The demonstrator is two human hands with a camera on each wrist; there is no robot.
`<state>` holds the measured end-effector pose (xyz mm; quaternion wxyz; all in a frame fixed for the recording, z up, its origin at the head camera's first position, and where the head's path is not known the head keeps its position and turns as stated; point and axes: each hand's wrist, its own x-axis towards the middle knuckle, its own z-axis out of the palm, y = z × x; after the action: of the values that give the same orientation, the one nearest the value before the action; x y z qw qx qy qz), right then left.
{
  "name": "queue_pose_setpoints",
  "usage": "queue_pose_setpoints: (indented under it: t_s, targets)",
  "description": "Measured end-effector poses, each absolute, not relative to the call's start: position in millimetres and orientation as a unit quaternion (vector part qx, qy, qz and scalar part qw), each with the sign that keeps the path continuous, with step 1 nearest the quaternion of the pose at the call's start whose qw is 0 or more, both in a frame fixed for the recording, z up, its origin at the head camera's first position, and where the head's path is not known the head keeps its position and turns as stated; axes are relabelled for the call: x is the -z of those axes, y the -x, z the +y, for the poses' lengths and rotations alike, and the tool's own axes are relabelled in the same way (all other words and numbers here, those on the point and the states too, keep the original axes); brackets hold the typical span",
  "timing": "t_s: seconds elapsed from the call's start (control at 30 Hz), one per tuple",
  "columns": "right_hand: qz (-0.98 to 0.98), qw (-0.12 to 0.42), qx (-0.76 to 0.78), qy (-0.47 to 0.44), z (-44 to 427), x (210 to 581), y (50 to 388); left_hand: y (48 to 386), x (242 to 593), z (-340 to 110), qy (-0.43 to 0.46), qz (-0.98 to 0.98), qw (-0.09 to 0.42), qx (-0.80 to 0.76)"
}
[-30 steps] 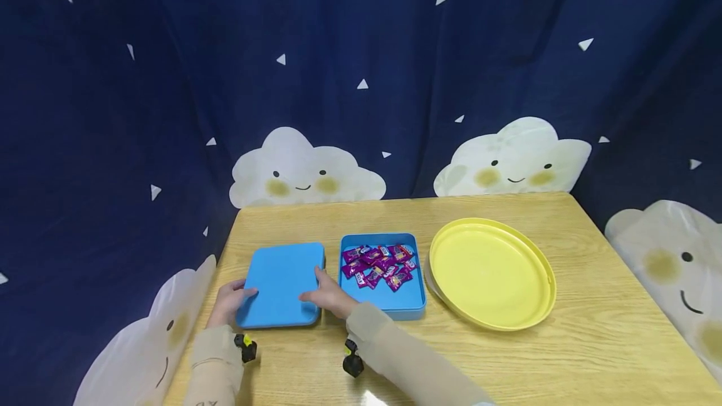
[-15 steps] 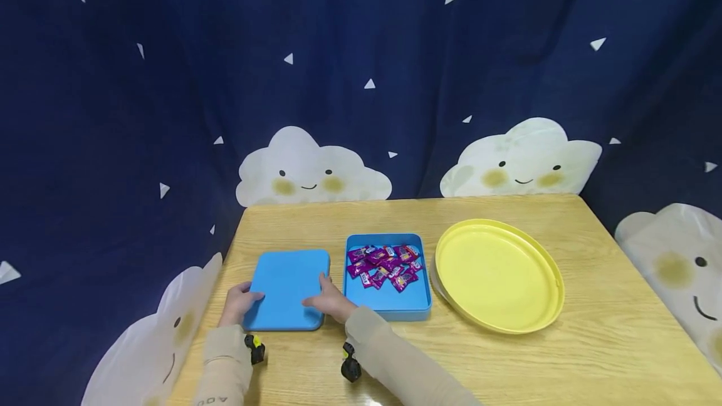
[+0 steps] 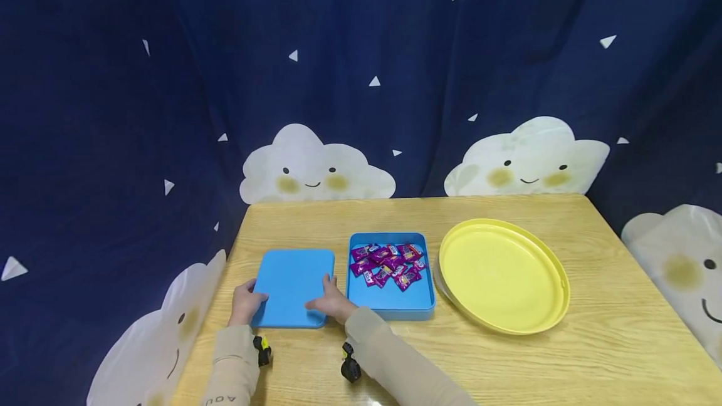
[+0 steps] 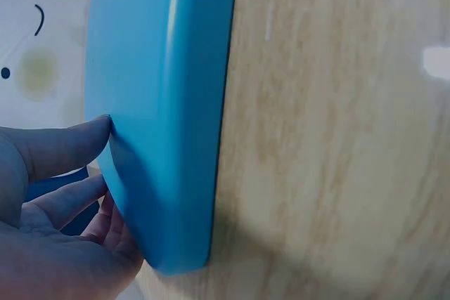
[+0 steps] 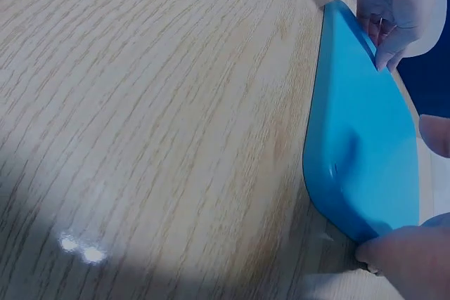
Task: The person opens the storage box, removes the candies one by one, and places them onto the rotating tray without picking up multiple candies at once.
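A blue square lid (image 3: 295, 290) with rounded corners lies on the left part of the wooden table. My left hand (image 3: 245, 304) holds its left edge, the thumb near the top rim and the other fingers along the side. At the right edge my right hand (image 3: 331, 301) holds it, with the thumb over the top. The left wrist view shows that thumb and fingers at the lid's side (image 4: 162, 117). Just right of the lid stands an open blue box (image 3: 389, 314) with several purple-wrapped candies (image 3: 389, 262) inside. The right fingers' undersides are hidden.
A yellow round shallow tray (image 3: 504, 277) sits right of the box, over something pale at its left edge. The wooden table (image 3: 609, 331) ends at a dark blue curtain (image 3: 338, 30) with cloud pictures behind and at the sides.
The lid has turned slightly, so its sides now run straighter beside the box, and its far edge sits a little lower. Both hands stayed on it. The head view has shifted slightly.
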<state>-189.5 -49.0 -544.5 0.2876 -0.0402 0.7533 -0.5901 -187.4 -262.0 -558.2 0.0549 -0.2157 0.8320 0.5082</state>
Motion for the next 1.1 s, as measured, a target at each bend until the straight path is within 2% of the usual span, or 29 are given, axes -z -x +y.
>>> queue_pose_setpoints:
  t_s: [0.63,0.9,1.1]
  targets:
    - [0.8,0.266,0.535,0.05,-47.2,534.9,191.4,189.7,557.6,-253.2,0.221,0.836,0.044,-0.501]
    - [0.856,0.225,0.43,0.18,-38.9,518.8,191.8,184.0,552.0,-239.7,0.255,0.886,0.001,-0.389]
    - [0.865,0.166,0.37,0.294,-19.6,503.2,196.7,183.8,551.5,-205.7,0.219,0.893,-0.077,-0.386]
